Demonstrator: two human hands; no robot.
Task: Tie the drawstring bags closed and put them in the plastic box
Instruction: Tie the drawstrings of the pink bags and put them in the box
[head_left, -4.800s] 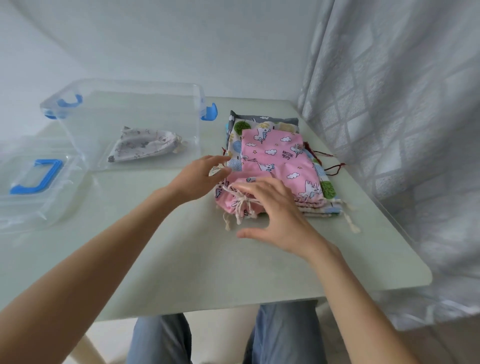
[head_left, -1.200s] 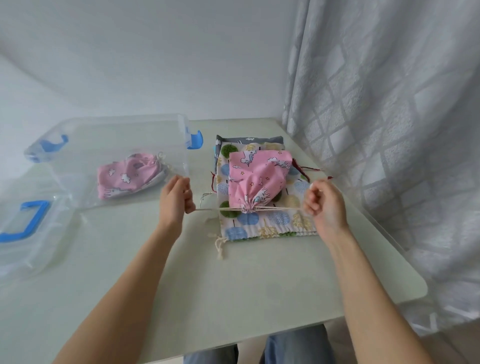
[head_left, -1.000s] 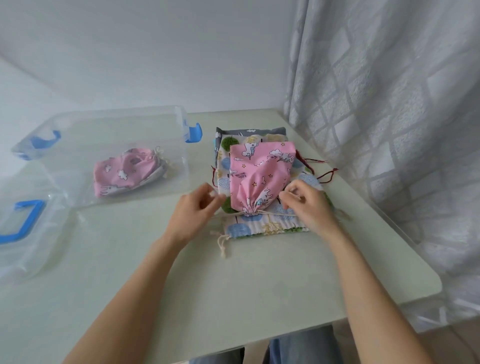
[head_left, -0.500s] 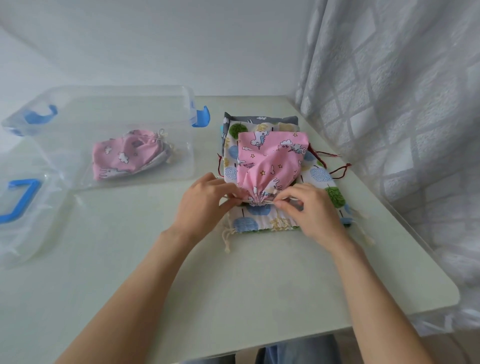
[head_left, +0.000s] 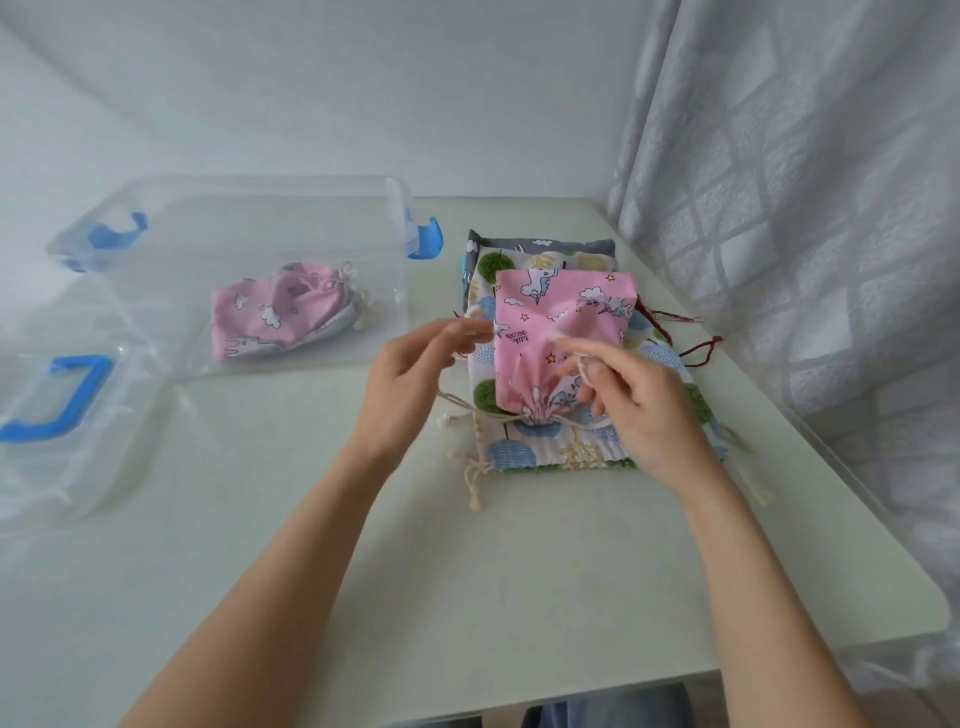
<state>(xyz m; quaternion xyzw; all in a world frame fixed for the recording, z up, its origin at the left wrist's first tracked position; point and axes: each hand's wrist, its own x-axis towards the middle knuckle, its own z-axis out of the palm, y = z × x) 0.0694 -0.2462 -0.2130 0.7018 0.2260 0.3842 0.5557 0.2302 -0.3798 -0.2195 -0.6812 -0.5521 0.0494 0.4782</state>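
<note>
On the pale green counter (head_left: 467, 571), a pink unicorn-print drawstring bag (head_left: 561, 338) lies gathered at its near end atop a stack of flat printed fabric bags (head_left: 524, 447). The left hand (head_left: 410, 384) and the right hand (head_left: 639, 410) each pinch a cream cord end above it. To the left, a clear plastic box with blue latches (head_left: 249, 234) holds another pink tied bag (head_left: 270, 317).

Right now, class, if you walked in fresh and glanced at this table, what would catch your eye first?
First, the pink unicorn bag on top of the pile of patterned bags near the curtain, its mouth gathered, with the left hand and right hand each holding a cream cord end. Next, the clear plastic box at the far left, already holding a pink tied bag.
</note>
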